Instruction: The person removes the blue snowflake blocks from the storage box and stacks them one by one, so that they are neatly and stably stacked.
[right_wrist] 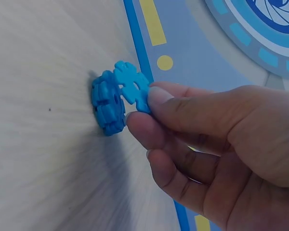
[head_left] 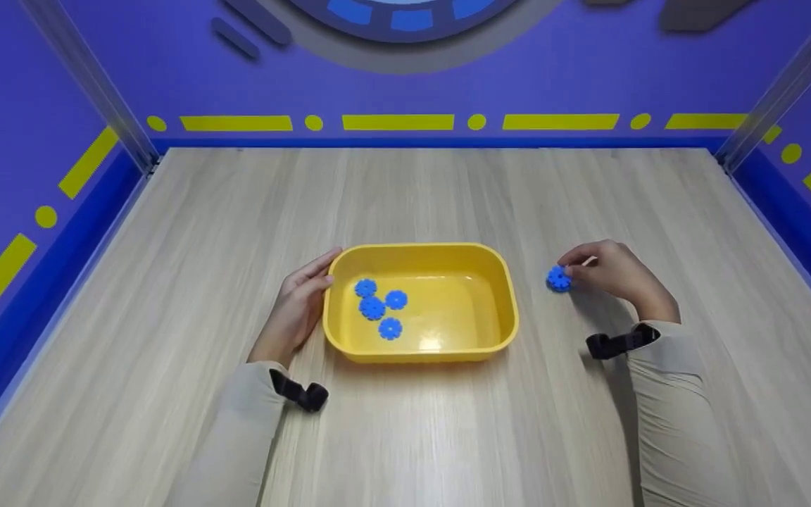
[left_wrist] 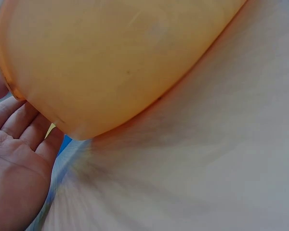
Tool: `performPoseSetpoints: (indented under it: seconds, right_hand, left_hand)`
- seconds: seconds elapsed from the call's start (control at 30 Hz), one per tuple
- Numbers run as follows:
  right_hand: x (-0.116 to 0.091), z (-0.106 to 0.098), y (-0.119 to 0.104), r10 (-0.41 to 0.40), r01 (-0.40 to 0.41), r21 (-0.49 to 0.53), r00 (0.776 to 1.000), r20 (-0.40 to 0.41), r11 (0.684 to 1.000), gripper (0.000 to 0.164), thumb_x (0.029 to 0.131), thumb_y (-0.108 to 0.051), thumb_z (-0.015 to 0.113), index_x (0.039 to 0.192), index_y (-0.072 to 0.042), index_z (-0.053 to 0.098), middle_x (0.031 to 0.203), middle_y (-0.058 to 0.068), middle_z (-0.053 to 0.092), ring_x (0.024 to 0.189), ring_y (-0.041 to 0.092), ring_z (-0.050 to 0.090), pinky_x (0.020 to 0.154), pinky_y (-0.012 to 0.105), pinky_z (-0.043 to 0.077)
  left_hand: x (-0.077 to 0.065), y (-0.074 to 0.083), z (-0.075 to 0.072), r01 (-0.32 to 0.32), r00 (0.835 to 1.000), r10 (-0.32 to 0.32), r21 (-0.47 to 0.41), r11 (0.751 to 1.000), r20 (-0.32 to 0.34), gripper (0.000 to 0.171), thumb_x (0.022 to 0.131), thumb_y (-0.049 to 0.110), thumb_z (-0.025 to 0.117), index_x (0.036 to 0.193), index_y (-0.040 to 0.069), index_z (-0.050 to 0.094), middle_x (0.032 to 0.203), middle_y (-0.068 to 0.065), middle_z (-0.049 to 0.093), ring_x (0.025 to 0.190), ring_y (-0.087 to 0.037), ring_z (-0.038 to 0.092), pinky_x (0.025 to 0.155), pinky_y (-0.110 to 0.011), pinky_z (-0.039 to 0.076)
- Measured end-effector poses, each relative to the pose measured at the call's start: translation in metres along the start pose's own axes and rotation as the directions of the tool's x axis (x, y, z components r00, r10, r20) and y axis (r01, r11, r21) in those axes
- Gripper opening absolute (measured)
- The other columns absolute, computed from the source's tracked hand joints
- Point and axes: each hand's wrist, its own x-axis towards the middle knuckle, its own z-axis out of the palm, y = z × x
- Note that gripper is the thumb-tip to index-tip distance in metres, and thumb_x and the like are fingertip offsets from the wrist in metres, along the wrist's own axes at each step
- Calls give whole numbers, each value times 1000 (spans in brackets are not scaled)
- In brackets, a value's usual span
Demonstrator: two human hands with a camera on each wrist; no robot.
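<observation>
A yellow plastic basin (head_left: 452, 304) with rounded corners stands on the table. At its left side my left hand (head_left: 294, 308) holds the wall, its thumb at the rim and the fingers (left_wrist: 20, 120) along the outside. To the right of the basin, my right hand (head_left: 620, 276) pinches a notched blue snowflake disc (right_wrist: 130, 82) between thumb and index finger. This disc is tilted at the top of a small stack of blue snowflake discs (right_wrist: 108, 107) on the table. Inside the basin, several loose blue discs (head_left: 390, 328) lie toward the left.
Under everything is a light wood-grain table (head_left: 419, 436). Blue-purple panels with yellow markings (head_left: 398, 122) border its back and both sides. Each wrist wears a black strap (head_left: 620, 343) over a beige sleeve.
</observation>
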Motion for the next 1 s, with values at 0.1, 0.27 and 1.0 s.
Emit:
performPoseSetpoints:
  seconds: [0.1, 0.27, 1.0]
  right_hand:
    - [0, 0, 0, 30, -29, -6, 999, 14, 1000, 21, 93, -12, 59, 108, -3, 71, 107, 17, 67, 95, 27, 60, 82, 37, 51]
    - [-1, 0, -1, 94, -94, -4, 994, 50, 996, 24, 95, -14, 56, 112, -4, 69, 111, 17, 64, 99, 29, 58, 90, 46, 50]
    - [-2, -1, -2, 146, -148, 25, 987, 61, 989, 28, 95, -20, 57, 117, -5, 67, 114, 18, 63, 98, 28, 57, 91, 46, 50]
  left_hand:
    - [1, 0, 0, -1, 1000, 1, 2, 1000, 0, 53, 92, -1, 46, 144, -4, 37, 153, -15, 35, 142, -20, 33, 116, -32, 30]
    - [1, 0, 0, -1, 1000, 1, 1, 1000, -3, 53, 91, -1, 47, 144, -3, 39, 152, -16, 38, 140, -20, 37, 114, -30, 33]
    - [1, 0, 0, 12, 1000, -12, 3, 1000, -6, 54, 92, 0, 47, 145, -3, 38, 154, -13, 36, 142, -19, 33, 115, -32, 31]
